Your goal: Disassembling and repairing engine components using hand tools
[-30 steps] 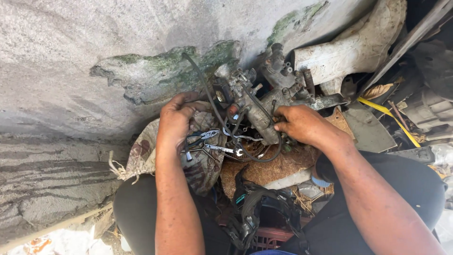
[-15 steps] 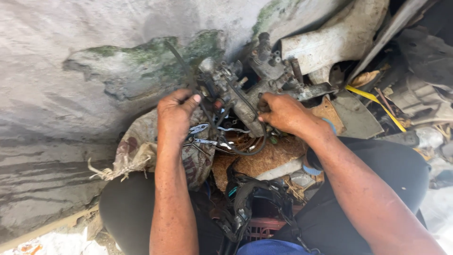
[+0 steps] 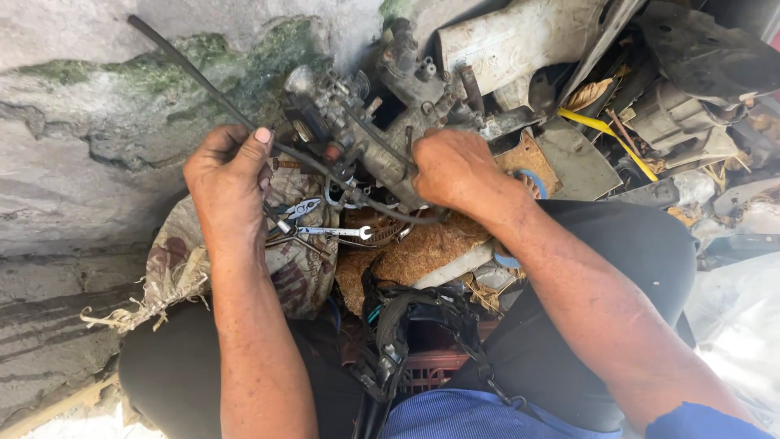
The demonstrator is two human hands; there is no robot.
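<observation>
Fingers of my left hand (image 3: 227, 175) pinch the black hose (image 3: 203, 85) slanting up-left, while my right hand (image 3: 455, 167) clamps the greasy carburetor (image 3: 366, 138) between them.

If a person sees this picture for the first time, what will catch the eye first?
Probably the grimy metal engine part at top centre, gripped by the right hand on its right side. The left hand holds a thin black hose that runs up to the left. Below, a small wrench lies on a worn sack.
</observation>
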